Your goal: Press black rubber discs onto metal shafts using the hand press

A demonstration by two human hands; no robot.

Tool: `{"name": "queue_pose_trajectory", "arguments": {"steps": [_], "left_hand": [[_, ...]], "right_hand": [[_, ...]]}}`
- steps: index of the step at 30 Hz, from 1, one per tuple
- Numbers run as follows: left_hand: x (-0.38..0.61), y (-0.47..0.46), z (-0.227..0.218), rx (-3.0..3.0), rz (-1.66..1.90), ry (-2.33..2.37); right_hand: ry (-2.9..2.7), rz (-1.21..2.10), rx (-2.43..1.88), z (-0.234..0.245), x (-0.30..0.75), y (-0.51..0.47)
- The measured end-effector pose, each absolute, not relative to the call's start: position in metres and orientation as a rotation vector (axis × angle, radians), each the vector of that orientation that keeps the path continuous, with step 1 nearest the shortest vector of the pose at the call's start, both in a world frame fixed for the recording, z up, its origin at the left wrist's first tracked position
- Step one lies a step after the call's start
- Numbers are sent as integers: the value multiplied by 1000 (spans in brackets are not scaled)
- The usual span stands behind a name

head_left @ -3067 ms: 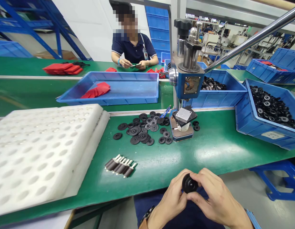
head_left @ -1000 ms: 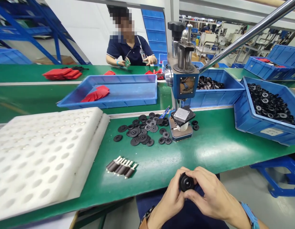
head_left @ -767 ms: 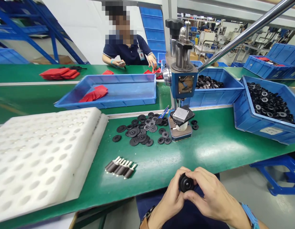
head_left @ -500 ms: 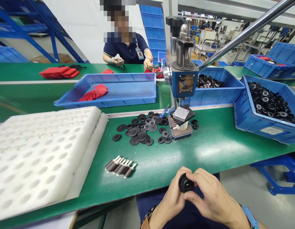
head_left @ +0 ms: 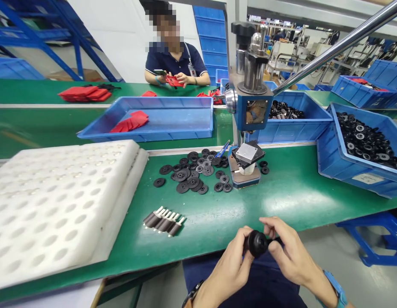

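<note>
Both hands meet just below the near edge of the green table (head_left: 282, 201). My left hand (head_left: 231, 263) pinches a small round black part (head_left: 256, 243) from the left. My right hand (head_left: 286, 252) grips the same black part from the right, fingertips curled round it. On the table ahead lie a row of dark shafts with white tips (head_left: 162, 221) and a scatter of black discs (head_left: 193, 172). A blue hand press (head_left: 249, 107) with a long steel lever (head_left: 339, 45) stands behind the discs.
A white foam tray with round holes (head_left: 53, 205) fills the left. Blue bins of black parts (head_left: 362, 147) stand right, a shallow blue tray with red pieces (head_left: 153, 117) behind. Another person (head_left: 175, 64) sits across the far bench handling a red piece.
My right hand's fingers have loosened and shifted to the right of the black part, which now shows more from the side. The person opposite has picked up a red piece.
</note>
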State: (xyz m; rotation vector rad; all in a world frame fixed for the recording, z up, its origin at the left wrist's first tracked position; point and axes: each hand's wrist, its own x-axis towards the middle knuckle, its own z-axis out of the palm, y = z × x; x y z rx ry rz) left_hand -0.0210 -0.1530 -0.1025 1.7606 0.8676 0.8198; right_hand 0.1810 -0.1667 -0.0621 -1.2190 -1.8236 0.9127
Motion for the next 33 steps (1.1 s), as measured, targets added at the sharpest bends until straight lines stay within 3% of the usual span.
{"name": "queue_pose_trajectory", "arguments": {"steps": [13,33], "left_hand": [[-4,-168,-100,2455,656,982],[-6,-165,-105,2386,545,973]], "right_hand": [[-1133,1558,-900,-81,151,-157],[-1169,1567,-945,-85,151,-158]]}}
